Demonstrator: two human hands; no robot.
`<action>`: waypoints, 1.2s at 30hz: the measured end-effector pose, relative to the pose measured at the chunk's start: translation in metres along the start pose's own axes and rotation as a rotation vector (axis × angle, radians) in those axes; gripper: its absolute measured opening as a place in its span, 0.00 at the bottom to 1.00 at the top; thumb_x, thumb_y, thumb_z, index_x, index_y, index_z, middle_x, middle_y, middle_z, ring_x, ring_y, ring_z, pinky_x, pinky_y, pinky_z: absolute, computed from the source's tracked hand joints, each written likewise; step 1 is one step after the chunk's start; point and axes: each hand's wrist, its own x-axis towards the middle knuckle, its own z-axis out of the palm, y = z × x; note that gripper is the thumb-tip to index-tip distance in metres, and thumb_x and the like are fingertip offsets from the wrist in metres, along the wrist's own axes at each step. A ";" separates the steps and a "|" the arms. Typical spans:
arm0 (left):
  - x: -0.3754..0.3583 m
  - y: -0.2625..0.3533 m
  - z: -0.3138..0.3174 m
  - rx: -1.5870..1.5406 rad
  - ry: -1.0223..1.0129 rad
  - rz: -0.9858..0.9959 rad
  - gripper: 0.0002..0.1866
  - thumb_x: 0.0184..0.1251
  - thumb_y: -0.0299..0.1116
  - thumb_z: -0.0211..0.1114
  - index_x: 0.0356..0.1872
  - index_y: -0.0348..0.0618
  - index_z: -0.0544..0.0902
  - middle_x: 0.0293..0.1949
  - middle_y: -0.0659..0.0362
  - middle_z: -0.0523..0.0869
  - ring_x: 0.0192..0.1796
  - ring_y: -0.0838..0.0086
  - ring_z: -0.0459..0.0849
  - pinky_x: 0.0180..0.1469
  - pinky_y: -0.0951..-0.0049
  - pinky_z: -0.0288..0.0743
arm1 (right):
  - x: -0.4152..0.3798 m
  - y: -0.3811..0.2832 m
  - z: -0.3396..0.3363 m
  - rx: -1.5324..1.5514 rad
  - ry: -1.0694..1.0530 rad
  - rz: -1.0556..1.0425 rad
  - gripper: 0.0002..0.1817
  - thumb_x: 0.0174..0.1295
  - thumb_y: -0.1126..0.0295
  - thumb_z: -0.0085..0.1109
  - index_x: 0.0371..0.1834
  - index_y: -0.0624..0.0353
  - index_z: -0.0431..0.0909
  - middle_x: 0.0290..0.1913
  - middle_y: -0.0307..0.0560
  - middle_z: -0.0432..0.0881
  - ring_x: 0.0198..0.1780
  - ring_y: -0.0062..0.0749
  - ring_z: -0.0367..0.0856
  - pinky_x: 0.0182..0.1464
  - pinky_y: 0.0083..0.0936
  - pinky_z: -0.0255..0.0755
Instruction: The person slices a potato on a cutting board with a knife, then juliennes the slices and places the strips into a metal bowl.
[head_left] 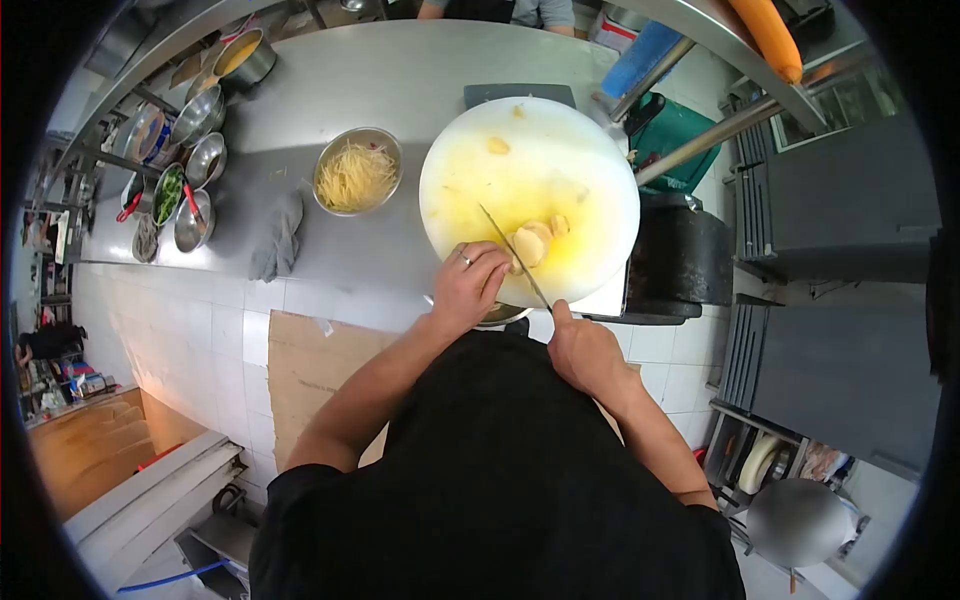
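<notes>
A knife [517, 245] is in my right hand [583, 348], closed round its handle at the near edge of a round white cutting board [470, 130]. The blade slants away to the left across the board. Just left of the blade, my left hand [472, 287] has its fingers curled over a small pale piece, mostly hidden, that looks like ginger. On the blade's right side lie cut pieces of ginger [532, 243], pale yellow. Another ginger piece [498, 146] sits farther back. Yellow juice stains the board's middle.
Left of the board stands a metal bowl [322, 197] of pale yellow shreds. A grey cloth [278, 240] lies near the counter's front edge. Several metal bowls and a pot [245, 60] stand at far left. Metal shelf posts [700, 140] rise at right. A person sits or stands behind the counter.
</notes>
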 end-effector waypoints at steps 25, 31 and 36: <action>0.002 -0.007 0.002 0.061 -0.012 0.025 0.05 0.69 0.27 0.69 0.43 0.43 0.85 0.42 0.54 0.83 0.43 0.56 0.84 0.45 0.58 0.78 | -0.023 -0.012 -0.024 0.040 -0.018 -0.002 0.11 0.63 0.76 0.59 0.44 0.69 0.70 0.24 0.65 0.84 0.28 0.62 0.87 0.34 0.51 0.82; 0.000 -0.008 0.005 0.037 0.004 0.002 0.05 0.68 0.27 0.68 0.43 0.46 0.86 0.43 0.54 0.83 0.43 0.56 0.84 0.46 0.58 0.78 | -0.003 -0.004 0.011 0.051 0.041 0.026 0.16 0.64 0.74 0.59 0.51 0.72 0.71 0.26 0.64 0.86 0.30 0.61 0.89 0.35 0.52 0.83; 0.014 -0.001 -0.009 0.040 -0.083 -0.039 0.08 0.68 0.28 0.69 0.46 0.42 0.87 0.46 0.51 0.81 0.48 0.55 0.83 0.47 0.58 0.79 | -0.003 -0.004 0.012 0.069 0.100 0.018 0.12 0.63 0.76 0.56 0.47 0.69 0.71 0.23 0.65 0.84 0.27 0.63 0.86 0.32 0.55 0.80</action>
